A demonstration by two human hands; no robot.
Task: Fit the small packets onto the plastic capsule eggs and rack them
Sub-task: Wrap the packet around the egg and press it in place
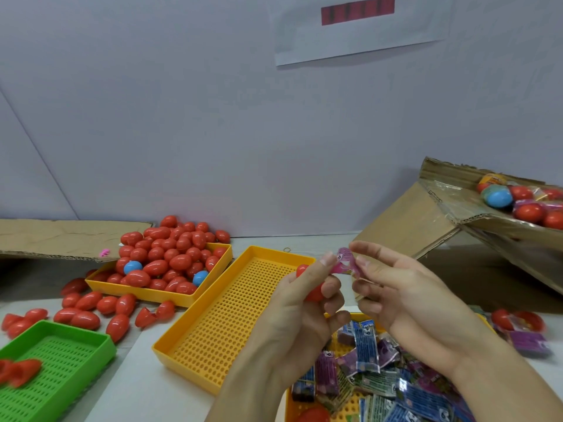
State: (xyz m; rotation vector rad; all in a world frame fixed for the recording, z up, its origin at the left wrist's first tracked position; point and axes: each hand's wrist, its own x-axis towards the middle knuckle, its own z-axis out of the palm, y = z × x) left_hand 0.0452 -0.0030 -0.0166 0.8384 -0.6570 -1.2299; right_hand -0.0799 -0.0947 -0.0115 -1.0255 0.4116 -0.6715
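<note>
A red capsule egg [313,292] is held above the near end of an empty perforated yellow tray [231,318], with a small pink packet [345,263] stretched just above it between the two hands. The left hand [301,309] forms a closed grip round the egg, fingers curled under it and the thumb extended upward to pinch the packet's left edge; only the egg's top and lower side show between the fingers. The right hand [405,287] holds the packet's right edge in a pinch of thumb and forefinger, the other fingers loosely curled beneath. The packet appears thin, glossy and creased; its print is too small to read. Below the hands, a further yellow tray [291,405] holds a heap of blue and purple packets [371,363], and this leaves little open room at the near right. The empty tray's rim lies just beside a heaped yellow tray of eggs [170,263], mostly red with two blue. Loose red eggs [91,309] are scattered over the surface [143,388] to the left, near a green perforated tray [58,363] with red pieces blurred at its near end. Open surface remains in front of the empty tray. A tilted cardboard box [426,220] of wrapped eggs overhangs the right side, and flat cardboard [61,236] lines the wall at left.
</note>
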